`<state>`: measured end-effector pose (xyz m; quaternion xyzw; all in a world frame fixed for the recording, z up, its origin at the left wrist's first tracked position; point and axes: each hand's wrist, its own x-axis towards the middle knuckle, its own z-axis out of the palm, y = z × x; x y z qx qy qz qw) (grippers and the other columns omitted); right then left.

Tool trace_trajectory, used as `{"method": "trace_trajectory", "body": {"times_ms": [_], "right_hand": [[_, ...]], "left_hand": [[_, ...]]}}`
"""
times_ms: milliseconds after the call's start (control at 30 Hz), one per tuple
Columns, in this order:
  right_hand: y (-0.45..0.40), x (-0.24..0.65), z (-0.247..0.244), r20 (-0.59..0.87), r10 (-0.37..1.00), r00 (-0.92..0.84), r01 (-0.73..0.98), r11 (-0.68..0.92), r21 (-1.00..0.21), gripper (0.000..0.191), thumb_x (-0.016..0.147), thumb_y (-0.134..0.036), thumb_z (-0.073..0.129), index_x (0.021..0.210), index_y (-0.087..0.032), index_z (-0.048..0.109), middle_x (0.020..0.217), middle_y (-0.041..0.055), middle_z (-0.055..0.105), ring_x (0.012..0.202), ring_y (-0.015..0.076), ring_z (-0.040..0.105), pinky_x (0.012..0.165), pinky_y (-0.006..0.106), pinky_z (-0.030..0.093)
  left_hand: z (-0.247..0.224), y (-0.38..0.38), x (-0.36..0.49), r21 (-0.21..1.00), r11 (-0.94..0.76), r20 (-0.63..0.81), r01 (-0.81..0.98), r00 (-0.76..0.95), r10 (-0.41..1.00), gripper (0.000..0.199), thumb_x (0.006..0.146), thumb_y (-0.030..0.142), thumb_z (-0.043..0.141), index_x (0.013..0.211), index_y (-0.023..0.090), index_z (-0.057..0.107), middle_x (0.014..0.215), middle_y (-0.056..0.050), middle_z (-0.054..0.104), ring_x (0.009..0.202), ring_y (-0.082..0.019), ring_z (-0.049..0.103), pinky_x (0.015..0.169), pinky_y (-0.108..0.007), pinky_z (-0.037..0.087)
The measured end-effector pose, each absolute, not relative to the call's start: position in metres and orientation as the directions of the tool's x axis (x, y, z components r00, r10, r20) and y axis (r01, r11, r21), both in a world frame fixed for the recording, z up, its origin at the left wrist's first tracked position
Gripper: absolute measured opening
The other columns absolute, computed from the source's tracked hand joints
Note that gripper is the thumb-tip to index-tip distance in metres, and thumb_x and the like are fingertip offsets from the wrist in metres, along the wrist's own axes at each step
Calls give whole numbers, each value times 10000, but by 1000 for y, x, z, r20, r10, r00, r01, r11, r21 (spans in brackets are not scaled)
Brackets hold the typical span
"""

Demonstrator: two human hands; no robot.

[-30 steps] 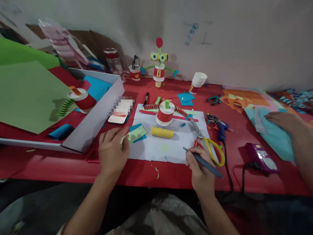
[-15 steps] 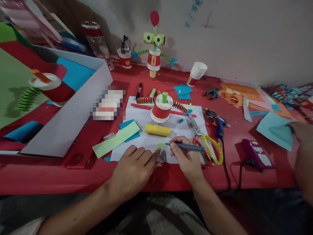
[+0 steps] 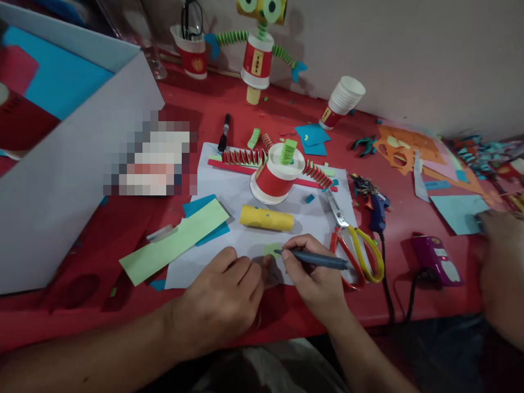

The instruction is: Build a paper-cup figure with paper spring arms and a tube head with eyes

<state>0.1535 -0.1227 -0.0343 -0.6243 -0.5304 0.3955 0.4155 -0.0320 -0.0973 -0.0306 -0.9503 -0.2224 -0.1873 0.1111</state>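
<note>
My right hand (image 3: 317,281) grips a dark marker pen (image 3: 315,258), its tip on or just over a small light-green paper piece (image 3: 271,250). The fingers of my left hand (image 3: 225,295) are curled, and its index fingertip presses that piece down on a white sheet (image 3: 192,262). Behind the hands lies a yellow paper roll (image 3: 266,217). Past the roll stands an upside-down red-and-white paper cup (image 3: 275,181) with folded red paper arms and a folded green strip on top. Yellow-and-red-handled scissors (image 3: 355,240) rest beside my right hand.
A light-green strip (image 3: 176,240) lies at left, near a white box (image 3: 106,147). At right are a glue gun (image 3: 377,210) and a purple device (image 3: 438,261) with cords. Another person's hand (image 3: 501,262) touches light-blue paper (image 3: 458,212). A cup figure (image 3: 258,61) stands behind.
The view has moved closer and lower, so things look larger. My left fingers are curled more tightly. The pen tip stays at the green piece. The other person's light-blue paper now lies flatter.
</note>
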Motion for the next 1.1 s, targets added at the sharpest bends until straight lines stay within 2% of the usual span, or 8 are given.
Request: {"method": "trace_trajectory", "body": {"times_ms": [200,400,500,700,933,1100], "right_hand": [[-119,149,-28,-64,985,161,463,-133,-876,42,852,-228,611,820,-202,617,636,-38,628,523,103,562,494,199,448],[-118,148,-27,32,990,137,610,-59,-790,40,854,-226,615,815,-215,619,661,-27,674,564,124,625,547,220,495],[-119,148,-27,60,991,123,660,-37,-751,51,851,-222,619,801,-221,610,651,-35,665,541,118,607,534,219,480],[-120,148,-28,75,991,113,690,-24,-723,54,855,-215,623,805,-221,603,640,-42,643,513,109,578,512,214,454],[-118,148,-29,114,988,106,712,4,-703,54,857,-213,620,808,-230,604,649,-38,654,526,117,598,521,222,478],[-119,147,-30,137,985,104,726,19,-688,57,866,-223,625,818,-233,597,659,-37,662,548,124,618,544,226,498]], "left_hand": [[-39,-97,-34,-27,-883,411,468,810,417,302,909,42,416,802,152,675,648,-31,571,615,-186,469,625,-376,336],[-44,-98,-36,48,-885,389,463,808,444,299,864,23,414,777,168,660,700,-48,587,633,-195,468,640,-385,327],[-45,-97,-38,67,-897,352,437,831,432,282,837,13,426,817,162,665,701,-47,578,634,-202,465,646,-387,320],[-44,-98,-40,111,-892,343,438,826,448,275,782,10,450,855,155,673,728,-64,602,673,-221,489,682,-393,327],[-49,-101,-42,178,-882,315,437,824,472,273,808,43,441,907,178,656,791,-65,625,706,-226,509,730,-401,359],[-44,-99,-42,169,-891,300,421,839,453,260,806,38,452,891,169,659,756,-62,603,672,-229,498,707,-400,349]]}}
